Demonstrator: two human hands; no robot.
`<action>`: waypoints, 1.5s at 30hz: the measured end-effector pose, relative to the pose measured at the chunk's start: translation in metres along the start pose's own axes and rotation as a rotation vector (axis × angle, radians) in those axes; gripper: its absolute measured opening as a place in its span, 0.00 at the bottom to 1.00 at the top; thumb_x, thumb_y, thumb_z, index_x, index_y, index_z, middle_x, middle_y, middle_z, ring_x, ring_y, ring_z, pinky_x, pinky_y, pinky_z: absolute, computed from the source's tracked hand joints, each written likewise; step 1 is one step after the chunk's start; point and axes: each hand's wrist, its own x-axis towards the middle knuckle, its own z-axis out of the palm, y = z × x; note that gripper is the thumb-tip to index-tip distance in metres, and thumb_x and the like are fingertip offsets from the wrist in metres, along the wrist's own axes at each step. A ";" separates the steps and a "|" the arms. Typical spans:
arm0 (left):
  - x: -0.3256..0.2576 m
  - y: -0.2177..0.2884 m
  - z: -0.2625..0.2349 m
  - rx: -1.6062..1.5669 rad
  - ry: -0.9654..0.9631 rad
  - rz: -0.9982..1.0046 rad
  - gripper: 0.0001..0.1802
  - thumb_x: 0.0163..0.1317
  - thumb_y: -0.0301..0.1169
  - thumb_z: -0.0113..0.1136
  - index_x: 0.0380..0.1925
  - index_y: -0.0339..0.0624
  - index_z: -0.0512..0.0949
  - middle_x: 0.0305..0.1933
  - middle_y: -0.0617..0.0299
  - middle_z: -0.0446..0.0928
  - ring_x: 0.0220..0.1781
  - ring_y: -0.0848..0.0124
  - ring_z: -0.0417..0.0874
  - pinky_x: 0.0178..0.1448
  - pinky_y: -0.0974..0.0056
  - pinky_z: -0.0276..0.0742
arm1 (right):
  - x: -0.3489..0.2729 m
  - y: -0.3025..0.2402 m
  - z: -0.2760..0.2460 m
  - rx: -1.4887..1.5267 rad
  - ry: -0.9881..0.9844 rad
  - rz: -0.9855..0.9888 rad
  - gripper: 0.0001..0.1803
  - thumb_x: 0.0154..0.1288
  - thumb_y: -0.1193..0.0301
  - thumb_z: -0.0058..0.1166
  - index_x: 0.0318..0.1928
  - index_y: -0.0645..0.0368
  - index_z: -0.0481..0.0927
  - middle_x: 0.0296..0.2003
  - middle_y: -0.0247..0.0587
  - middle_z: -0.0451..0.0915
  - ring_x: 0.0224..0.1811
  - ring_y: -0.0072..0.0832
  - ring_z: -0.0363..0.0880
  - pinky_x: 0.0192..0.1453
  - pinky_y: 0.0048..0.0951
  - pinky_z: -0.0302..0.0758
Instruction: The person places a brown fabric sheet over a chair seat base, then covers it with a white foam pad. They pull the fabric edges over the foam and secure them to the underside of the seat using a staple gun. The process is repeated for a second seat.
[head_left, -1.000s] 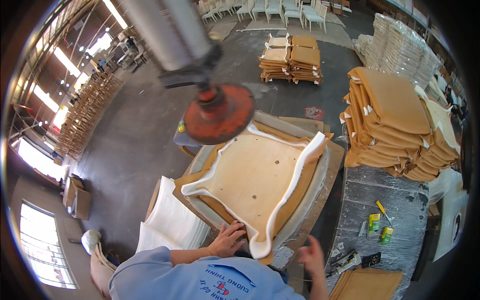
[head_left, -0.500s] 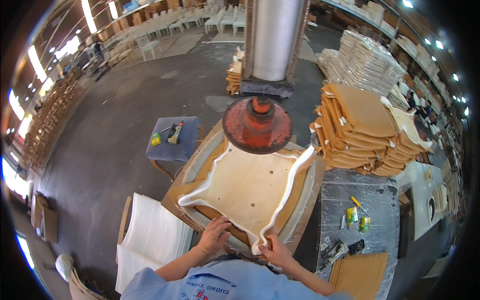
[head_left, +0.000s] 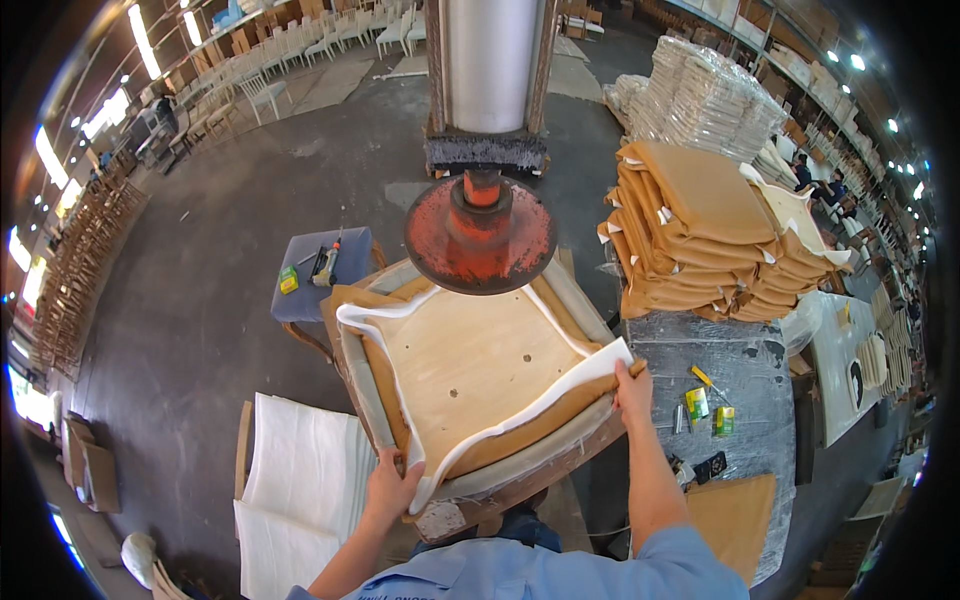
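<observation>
A plywood seat board (head_left: 490, 355) lies with white padding (head_left: 520, 415) and a tan cover (head_left: 535, 430) turned up round its edges. It rests in a grey-rimmed padded form (head_left: 520, 478) under a worn red press disc (head_left: 480, 245), which hides the far edge. At the near-left corner, my left hand (head_left: 393, 488) is closed on the cover and padding. My right hand (head_left: 632, 395) pinches the corner of the cover and padding on the right, arm stretched out.
A metal column (head_left: 487, 65) stands behind the disc. Tan seat covers (head_left: 690, 220) are piled at right, above a plastic-wrapped table (head_left: 735, 370) with small tools. White padding sheets (head_left: 300, 470) lie at left. A blue stool (head_left: 322, 262) holds a tool and a small box.
The seat and form have turned, bringing another side toward me. My left hand has moved left and closed on a corner; my right hand has moved right and away to another corner.
</observation>
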 end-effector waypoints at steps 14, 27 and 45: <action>0.034 0.015 -0.092 -0.742 -0.141 0.115 0.16 0.78 0.23 0.59 0.63 0.41 0.79 0.43 0.55 0.90 0.36 0.73 0.90 0.39 0.64 0.87 | -0.127 -0.066 -0.081 0.446 0.189 -0.455 0.09 0.84 0.69 0.62 0.43 0.60 0.83 0.31 0.27 0.81 0.28 0.11 0.71 0.27 0.21 0.65; 0.151 0.050 -0.033 -0.246 -0.354 0.085 0.37 0.82 0.56 0.56 0.69 0.30 0.80 0.51 0.39 0.88 0.52 0.52 0.90 0.56 0.52 0.85 | -0.143 0.013 -0.216 -0.062 -0.158 0.087 0.30 0.86 0.42 0.52 0.58 0.59 0.86 0.35 0.37 0.84 0.27 0.22 0.82 0.28 0.26 0.74; 0.149 0.267 0.048 -1.187 -0.161 0.283 0.32 0.88 0.52 0.51 0.73 0.35 0.74 0.74 0.50 0.80 0.74 0.55 0.81 0.75 0.54 0.78 | -0.094 -0.002 -0.160 0.775 0.414 -0.211 0.33 0.88 0.37 0.45 0.52 0.56 0.85 0.33 0.26 0.80 0.34 0.24 0.77 0.37 0.32 0.75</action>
